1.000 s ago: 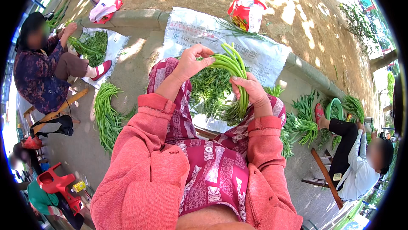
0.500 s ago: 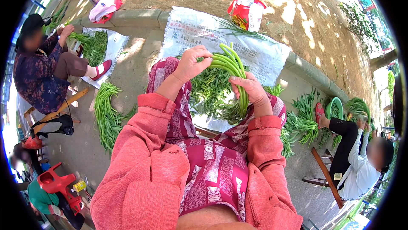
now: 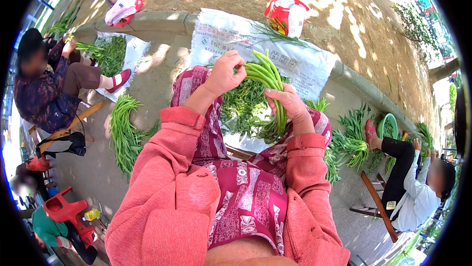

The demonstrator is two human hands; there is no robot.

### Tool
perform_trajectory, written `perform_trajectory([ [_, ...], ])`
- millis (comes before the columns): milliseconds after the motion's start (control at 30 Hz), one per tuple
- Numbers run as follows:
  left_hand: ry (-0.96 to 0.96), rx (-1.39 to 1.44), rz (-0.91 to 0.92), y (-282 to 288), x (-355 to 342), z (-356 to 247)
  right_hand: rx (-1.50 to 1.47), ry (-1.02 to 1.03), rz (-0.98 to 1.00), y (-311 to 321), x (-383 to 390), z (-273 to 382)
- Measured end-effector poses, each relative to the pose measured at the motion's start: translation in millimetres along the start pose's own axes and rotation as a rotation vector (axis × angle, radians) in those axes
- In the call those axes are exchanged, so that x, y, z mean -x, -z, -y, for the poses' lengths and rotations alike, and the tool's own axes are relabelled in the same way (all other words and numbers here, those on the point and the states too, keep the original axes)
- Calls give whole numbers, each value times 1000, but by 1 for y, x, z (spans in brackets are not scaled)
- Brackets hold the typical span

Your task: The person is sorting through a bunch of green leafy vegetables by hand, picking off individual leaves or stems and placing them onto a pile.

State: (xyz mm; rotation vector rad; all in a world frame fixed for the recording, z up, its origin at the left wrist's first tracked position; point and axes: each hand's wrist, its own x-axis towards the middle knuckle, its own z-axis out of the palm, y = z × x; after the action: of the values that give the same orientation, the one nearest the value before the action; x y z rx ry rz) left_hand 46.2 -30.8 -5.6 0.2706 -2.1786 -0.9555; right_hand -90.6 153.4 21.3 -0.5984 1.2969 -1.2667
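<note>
A bunch of long, smooth green vegetable stems (image 3: 267, 72) is gripped in my right hand (image 3: 290, 103), its fingers wrapped round the middle. The stems' pale cut ends fan up and to the left; darker, limp leaves (image 3: 270, 131) hang below the hand. Beside the left-hand ends of the stems, my left hand (image 3: 227, 73) is closed in a pinch. Whatever lies between its fingertips is too small or hidden to make out. Under the bunch, between my knees, spreads a heap of loose green leaves (image 3: 243, 104) on a white woven sack (image 3: 216, 35).
Long greens (image 3: 125, 128) lie on the pavement to my left, more leafy bundles (image 3: 346, 148) to my right. A red-and-white bag (image 3: 286, 16) stands beyond the sack by the kerb (image 3: 364, 86). Seated people handle greens on both sides; a green basin (image 3: 388, 126) is at the right.
My left hand has shifted slightly to the right and its fingers have curled more; my right hand keeps the bunch in place. The people at both sides have moved their hands and greens.
</note>
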Motion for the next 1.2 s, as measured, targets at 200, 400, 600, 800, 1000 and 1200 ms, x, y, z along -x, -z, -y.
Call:
perform_trajectory([
  [200, -34, -165, -198, 9, -5, 16, -173, 125, 41, 20, 10, -4],
  [400, 312, 411, -160, 6, 1, 31, -201, 168, 35, 23, 9, -2],
  [600, 401, 352, -56, 5, -2, 18, -146, 119, 56, 20, 6, -3],
  [800, 421, 343, -29, 12, -1, 19, -114, 65, 45, 17, 1, -5],
  [1000, 264, 396, 103, 11, -3, 5, -73, 29, 45, 13, -1, -3],
  [1200, 95, 252, 149, 11, -1, 5, 12, 0, 14, 9, -1, 0],
])
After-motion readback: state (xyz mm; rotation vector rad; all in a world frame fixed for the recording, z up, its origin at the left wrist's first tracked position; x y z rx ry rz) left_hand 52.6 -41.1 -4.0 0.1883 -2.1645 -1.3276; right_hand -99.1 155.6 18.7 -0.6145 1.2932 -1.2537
